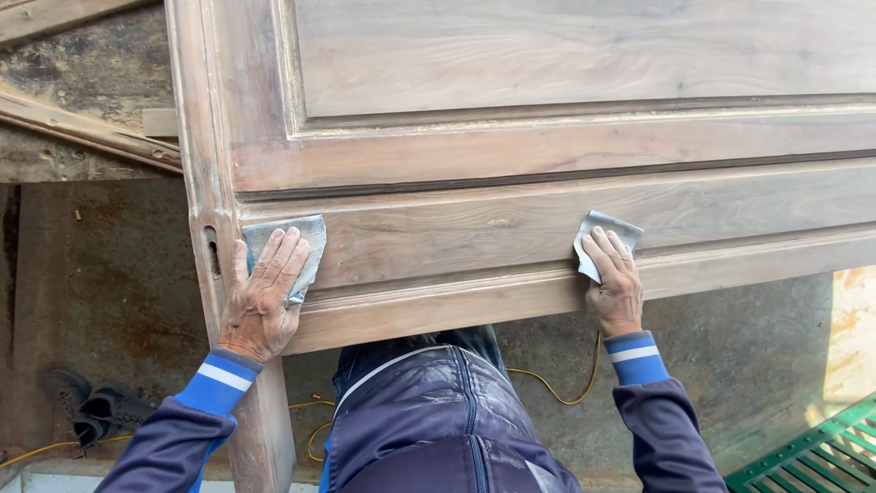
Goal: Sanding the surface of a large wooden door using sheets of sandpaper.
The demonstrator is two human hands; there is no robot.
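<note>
Head view: left hand (263, 297), right hand (613, 283) each flat, pressing sandpaper pieces onto door frame (511, 228), rail running left-right.

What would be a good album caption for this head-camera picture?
Both hands, left hand and right hand, press grey sanding sheets flat against a bare wooden panelled door.

Pale grey-brown wooden door (547, 183), streaked with darker grain and dusty whitish edges. Grey-blue sandpaper sheet (306, 239) at nine o'clock, a lighter grey folded piece (604, 230) at three. Navy sleeves, bright blue cuffs (219, 379) banded with one white stripe. Dark navy quilted vest (438, 420) at six o'clock. Yellow cable (557, 393) over mottled grey floor (730, 356). Green slatted grating (821, 456) at five, black shoes (82, 402) at eight.
</note>
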